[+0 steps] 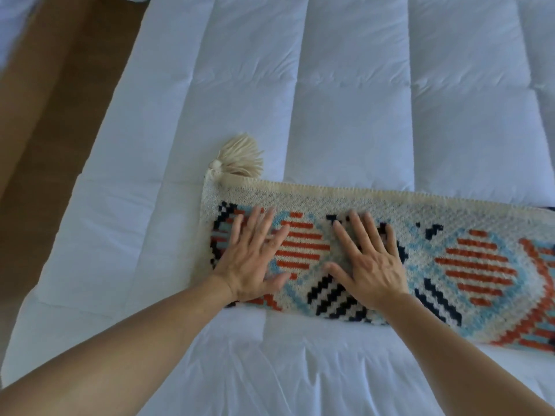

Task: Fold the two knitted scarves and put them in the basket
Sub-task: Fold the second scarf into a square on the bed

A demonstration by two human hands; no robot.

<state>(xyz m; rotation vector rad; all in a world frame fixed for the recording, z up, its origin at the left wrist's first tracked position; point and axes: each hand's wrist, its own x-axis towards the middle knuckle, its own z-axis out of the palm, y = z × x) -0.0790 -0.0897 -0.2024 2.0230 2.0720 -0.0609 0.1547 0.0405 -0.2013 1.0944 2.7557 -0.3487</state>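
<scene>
A cream knitted scarf (444, 235) with orange, light blue and navy patterns lies flat across the white quilt, running from the middle out past the right edge. A cream tassel (238, 160) sticks up from its far left corner. My left hand (252, 259) rests palm down, fingers spread, on the scarf's left end. My right hand (371, 262) lies flat beside it, a little further right on the scarf. Neither hand grips the fabric. No second scarf and no basket is in view.
The white quilted bed cover (330, 85) fills most of the view. A brown wooden floor (60, 100) runs along the bed's left side. A white cloth corner (12, 31) shows at the top left.
</scene>
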